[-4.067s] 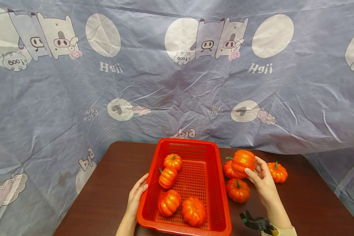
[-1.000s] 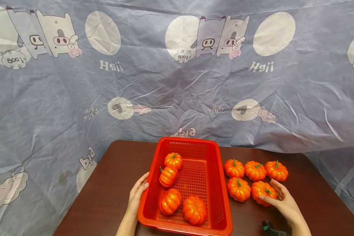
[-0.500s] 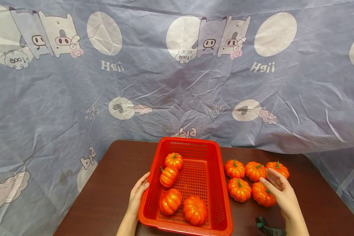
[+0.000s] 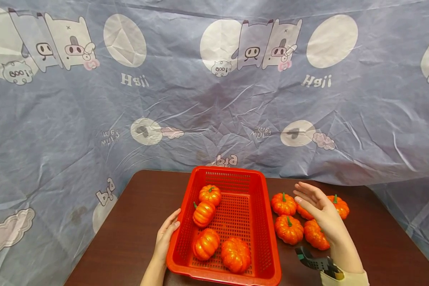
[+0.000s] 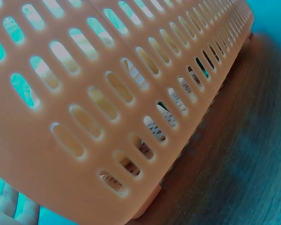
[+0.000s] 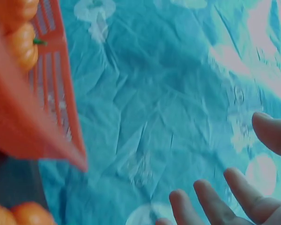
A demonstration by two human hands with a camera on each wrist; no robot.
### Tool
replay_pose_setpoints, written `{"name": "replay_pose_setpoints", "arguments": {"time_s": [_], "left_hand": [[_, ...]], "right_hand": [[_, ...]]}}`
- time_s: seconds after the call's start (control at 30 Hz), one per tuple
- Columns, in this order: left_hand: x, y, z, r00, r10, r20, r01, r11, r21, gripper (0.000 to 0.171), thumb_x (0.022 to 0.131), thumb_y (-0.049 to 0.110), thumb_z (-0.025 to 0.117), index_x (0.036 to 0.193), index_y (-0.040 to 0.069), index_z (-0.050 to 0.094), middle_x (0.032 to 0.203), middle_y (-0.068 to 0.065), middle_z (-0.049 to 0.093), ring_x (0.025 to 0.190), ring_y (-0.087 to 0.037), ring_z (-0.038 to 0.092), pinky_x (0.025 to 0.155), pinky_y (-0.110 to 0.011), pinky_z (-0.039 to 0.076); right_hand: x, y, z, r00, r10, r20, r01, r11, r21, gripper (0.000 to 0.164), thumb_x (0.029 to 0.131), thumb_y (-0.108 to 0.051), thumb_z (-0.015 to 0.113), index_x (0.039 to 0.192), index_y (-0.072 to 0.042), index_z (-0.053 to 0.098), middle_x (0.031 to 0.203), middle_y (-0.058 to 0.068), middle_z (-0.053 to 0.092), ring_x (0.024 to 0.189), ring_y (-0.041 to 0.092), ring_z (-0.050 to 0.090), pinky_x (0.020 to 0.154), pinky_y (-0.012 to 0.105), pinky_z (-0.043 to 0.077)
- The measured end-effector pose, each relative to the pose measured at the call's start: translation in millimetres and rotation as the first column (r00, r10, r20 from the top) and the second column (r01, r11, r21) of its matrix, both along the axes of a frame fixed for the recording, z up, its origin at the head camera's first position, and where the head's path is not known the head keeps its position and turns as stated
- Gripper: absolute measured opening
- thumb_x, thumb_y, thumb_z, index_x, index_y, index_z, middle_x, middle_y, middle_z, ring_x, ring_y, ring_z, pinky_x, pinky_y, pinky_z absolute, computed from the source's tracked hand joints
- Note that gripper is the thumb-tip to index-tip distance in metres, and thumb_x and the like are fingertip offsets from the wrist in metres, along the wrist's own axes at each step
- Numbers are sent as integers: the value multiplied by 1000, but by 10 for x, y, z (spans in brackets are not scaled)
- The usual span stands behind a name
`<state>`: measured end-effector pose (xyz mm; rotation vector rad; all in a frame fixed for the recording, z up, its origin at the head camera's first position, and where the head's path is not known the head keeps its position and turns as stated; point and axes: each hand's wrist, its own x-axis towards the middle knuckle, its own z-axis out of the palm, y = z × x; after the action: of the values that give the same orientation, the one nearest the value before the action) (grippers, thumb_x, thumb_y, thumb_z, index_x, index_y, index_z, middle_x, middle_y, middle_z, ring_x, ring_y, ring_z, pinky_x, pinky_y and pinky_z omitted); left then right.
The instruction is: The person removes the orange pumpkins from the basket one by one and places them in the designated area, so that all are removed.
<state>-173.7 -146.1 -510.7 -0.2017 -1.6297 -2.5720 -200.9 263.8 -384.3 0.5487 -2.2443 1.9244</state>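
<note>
A red plastic basket (image 4: 268, 222) with slotted walls stands mid-table, with several small orange pumpkins inside, one of them (image 4: 235, 255) at the near right. My left hand (image 4: 163, 239) rests against the basket's left rim with thumb and fingers extended; the left wrist view shows the slotted wall and a few fingers (image 5: 7, 199). Above the loose pumpkins to the right, my right hand (image 4: 319, 210) is raised with fingers spread and nothing in it. It partly covers the back middle pumpkin (image 4: 304, 213) and the front right pumpkin (image 4: 315, 235). Its fingers (image 6: 208, 201) also show in the right wrist view.
Two rows of loose pumpkins lie right of the basket, including a back left one (image 4: 283, 204), a front left one (image 4: 288, 229) and a back right one (image 4: 340, 207). A grey-blue printed cloth (image 4: 214, 99) hangs behind the dark brown table (image 4: 118, 234).
The right hand first held a pumpkin above the others; that pumpkin now lies among the two rows. Since then the hand has let go, risen and shifted left. The left hand has stayed put.
</note>
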Motion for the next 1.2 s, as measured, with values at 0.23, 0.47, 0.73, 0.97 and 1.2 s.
{"name": "replay_pose_setpoints", "arguments": {"time_s": [0.23,0.47,0.73,0.97,1.2], "left_hand": [[-9,-4,-17,1000,0,-15,0,1000,-8,46,98,10,42,142,-3,33,132,-1,51,110,-18,56,88,-32,48],[-8,-7,-20,1000,-18,-25,19,1000,15,46,98,8,41,142,-4,32,130,-2,52,109,-19,57,88,-33,49],[-6,-10,-20,999,-34,-33,35,999,26,47,99,8,41,142,-5,30,130,-3,53,109,-19,57,88,-34,49],[-13,-10,-23,1000,-8,-3,8,1000,6,47,98,10,43,142,-3,34,131,-3,52,111,-19,56,89,-33,48],[-2,-8,-1,1000,-7,10,7,1000,11,48,97,10,44,142,-3,33,131,-2,52,111,-19,56,89,-33,48]], "right_hand": [[-129,-398,162,993,120,6,-120,985,121,47,92,-7,58,136,-2,42,130,0,51,118,17,51,88,19,45],[-199,-830,235,975,220,43,-224,958,180,49,88,-13,65,133,-7,46,134,14,46,119,36,48,98,44,40],[-235,-1205,242,949,303,83,-314,926,210,50,86,-18,68,132,-11,48,133,10,49,121,32,48,95,46,42],[-252,-1461,126,928,358,106,-373,884,282,47,86,-23,70,128,-14,52,128,5,53,119,30,49,99,50,37],[-247,-1654,-46,893,424,149,-450,835,317,47,86,-25,69,128,-13,52,129,10,52,118,32,49,100,50,37]]}}
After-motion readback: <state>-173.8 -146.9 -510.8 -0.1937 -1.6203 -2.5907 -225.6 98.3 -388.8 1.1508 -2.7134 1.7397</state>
